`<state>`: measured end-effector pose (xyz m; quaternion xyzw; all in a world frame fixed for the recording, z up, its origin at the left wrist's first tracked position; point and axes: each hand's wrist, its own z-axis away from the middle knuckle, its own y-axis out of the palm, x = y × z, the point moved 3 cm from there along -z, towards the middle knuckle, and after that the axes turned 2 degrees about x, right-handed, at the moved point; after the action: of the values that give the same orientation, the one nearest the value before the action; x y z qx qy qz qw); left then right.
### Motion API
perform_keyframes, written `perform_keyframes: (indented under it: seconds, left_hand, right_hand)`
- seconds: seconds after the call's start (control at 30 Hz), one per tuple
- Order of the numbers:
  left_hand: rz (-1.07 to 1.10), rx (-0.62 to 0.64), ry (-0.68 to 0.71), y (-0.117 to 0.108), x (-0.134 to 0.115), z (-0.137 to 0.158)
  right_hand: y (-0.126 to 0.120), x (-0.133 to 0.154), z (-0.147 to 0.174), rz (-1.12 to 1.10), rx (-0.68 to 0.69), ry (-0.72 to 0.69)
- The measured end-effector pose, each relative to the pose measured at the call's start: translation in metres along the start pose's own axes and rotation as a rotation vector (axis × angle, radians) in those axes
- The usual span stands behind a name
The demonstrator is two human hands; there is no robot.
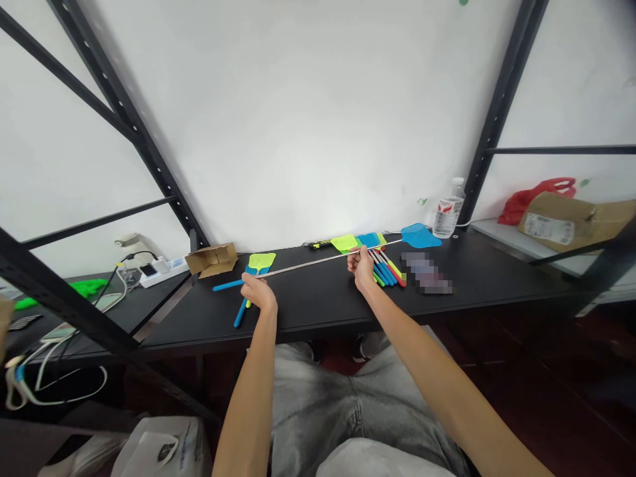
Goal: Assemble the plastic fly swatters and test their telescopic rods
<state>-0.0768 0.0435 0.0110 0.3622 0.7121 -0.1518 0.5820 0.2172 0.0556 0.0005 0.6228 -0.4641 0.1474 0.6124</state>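
Observation:
A long fly swatter [308,264] with a thin metal shaft stretches across my view, blue handle at the left and blue paddle at the right. My left hand [258,290] is closed around it where the handle meets the shaft. Further along, my right hand [362,265] pinches the shaft. Beneath and behind my left hand lie a yellow-green fly swatter [262,261] and a blue one [240,313], partly hidden. Near my right hand, several short fly swatters [385,270] lie in a pile, with blue, green, yellow and red handles.
The black table [308,301] stands against a white wall. An open cardboard box [212,260] is at the left, near a power strip [163,271]. A water bottle [448,211] stands at the back right, beside a black rack post. A blurred-out item [427,273] lies right of the pile.

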Motion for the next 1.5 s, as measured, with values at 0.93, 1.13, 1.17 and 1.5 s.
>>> perform_keyframes:
  seconds: [0.93, 1.13, 1.17, 1.5]
  left_hand:
    - [0.319, 0.289, -0.268, 0.028, -0.005, 0.017]
    - [0.267, 0.328, -0.183, 0.026, -0.006, 0.020]
    - [0.257, 0.347, -0.171, 0.027, -0.006, 0.021]
    - [0.151, 0.699, -0.167, 0.050, 0.000, 0.047]
  right_hand:
    - [0.004, -0.001, 0.004, -0.004, 0.056, 0.082]
    - [0.004, -0.002, 0.004, 0.076, 0.126, 0.052]
    - [0.004, -0.003, 0.004, 0.073, 0.125, 0.054]
    - [0.025, -0.009, 0.022, 0.163, 0.438, 0.105]
